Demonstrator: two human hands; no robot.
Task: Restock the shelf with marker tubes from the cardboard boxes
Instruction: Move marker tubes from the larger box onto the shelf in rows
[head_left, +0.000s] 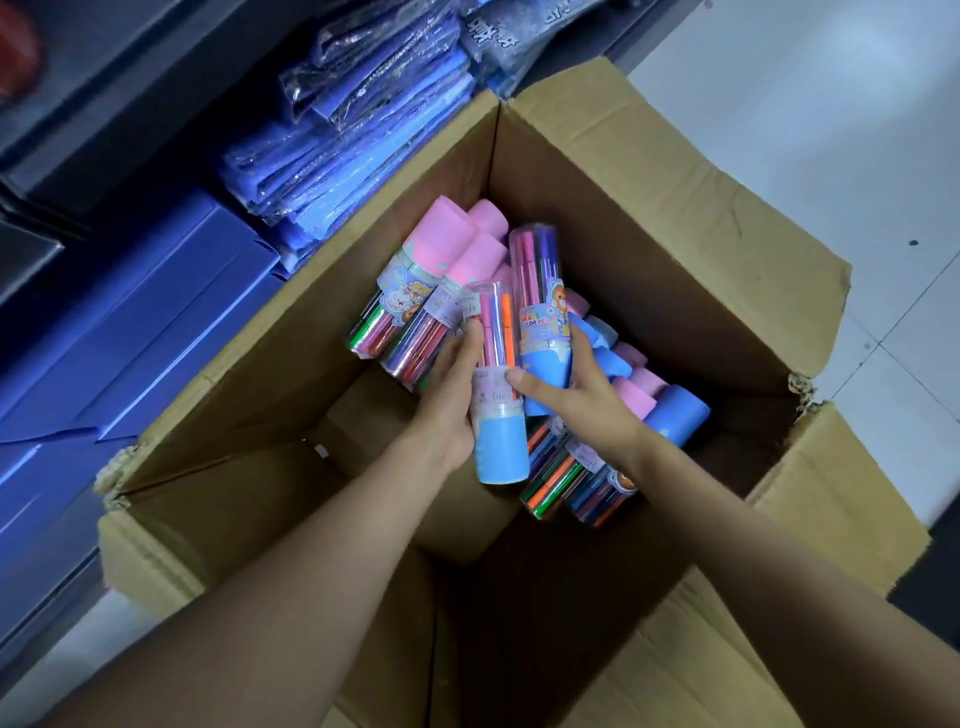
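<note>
An open cardboard box stands on the floor, holding several clear marker tubes with pink or blue caps. Both my arms reach down into it. My left hand grips a blue-capped marker tube from its left side, cap end toward me. My right hand curls round a second blue-capped tube that stands beside the first, with the thumb lying across the first tube. Pink-capped tubes lean against the box's far left wall. More tubes lie under my right wrist.
Blue folders in plastic sleeves and blue flat boxes fill the low shelf left of the cardboard box. White tiled floor lies to the right. The box flaps stand open around my arms.
</note>
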